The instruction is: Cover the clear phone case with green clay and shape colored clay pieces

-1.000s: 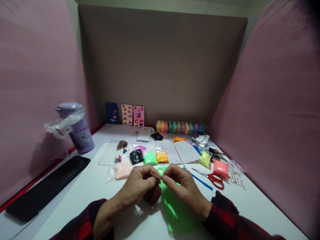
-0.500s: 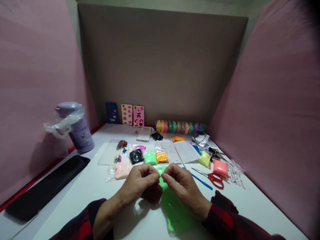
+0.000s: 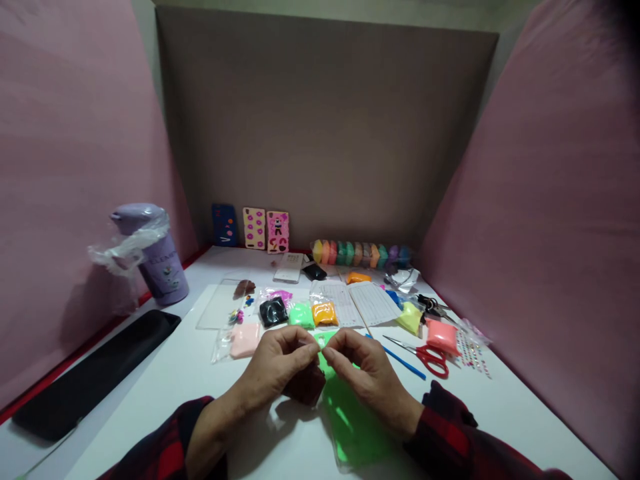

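Observation:
Over the near middle of the table, my left hand (image 3: pixel 277 363) and my right hand (image 3: pixel 367 370) meet fingertip to fingertip, both closed in a pinch. Below my left fingers hangs a packet of dark brown clay (image 3: pixel 305 387), partly covered by that hand and apparently gripped by it. What my right thumb and forefinger pinch is too small to make out. Under my right hand lies a phone case coated in bright green (image 3: pixel 353 430), its upper part partly hidden by my fingers.
Clay packets in pink (image 3: pixel 245 340), black (image 3: pixel 273 312), green (image 3: pixel 301 315) and orange (image 3: pixel 325 313) lie ahead. Red scissors (image 3: pixel 433 361) and a blue stick (image 3: pixel 403 360) are at right. Decorated cases (image 3: pixel 254 229) lean at the back; a purple tumbler (image 3: pixel 163 263) stands left.
The brown packet has tilted slightly beneath my left hand. Both hands stay pinched together in nearly the same spot.

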`<state>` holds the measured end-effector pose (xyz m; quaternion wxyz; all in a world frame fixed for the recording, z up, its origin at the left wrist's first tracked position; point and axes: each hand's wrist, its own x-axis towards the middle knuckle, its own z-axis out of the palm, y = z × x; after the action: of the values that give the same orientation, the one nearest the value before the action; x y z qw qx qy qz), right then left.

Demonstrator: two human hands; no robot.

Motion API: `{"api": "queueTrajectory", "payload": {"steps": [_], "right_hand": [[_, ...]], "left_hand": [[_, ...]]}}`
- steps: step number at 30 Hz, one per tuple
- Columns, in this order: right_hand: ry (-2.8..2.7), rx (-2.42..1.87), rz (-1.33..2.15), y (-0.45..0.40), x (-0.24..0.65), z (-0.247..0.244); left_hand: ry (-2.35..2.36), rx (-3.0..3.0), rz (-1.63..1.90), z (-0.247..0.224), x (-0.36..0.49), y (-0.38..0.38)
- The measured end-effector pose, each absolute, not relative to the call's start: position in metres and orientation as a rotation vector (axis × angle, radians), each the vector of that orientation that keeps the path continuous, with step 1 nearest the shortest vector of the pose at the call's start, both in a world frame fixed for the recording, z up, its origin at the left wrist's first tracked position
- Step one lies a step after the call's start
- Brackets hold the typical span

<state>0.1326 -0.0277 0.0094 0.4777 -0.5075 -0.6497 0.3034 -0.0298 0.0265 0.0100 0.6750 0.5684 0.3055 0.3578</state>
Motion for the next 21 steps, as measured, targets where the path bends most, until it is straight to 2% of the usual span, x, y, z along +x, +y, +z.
{"api": "queueTrajectory", "payload": {"steps": [21], "right_hand": [[-1.684,-1.161,0.626,-0.0268,0.1374,0.008]], "left_hand": [[0.737,1.197,0.823,0.0165,-0.0293,0.0219]]}}
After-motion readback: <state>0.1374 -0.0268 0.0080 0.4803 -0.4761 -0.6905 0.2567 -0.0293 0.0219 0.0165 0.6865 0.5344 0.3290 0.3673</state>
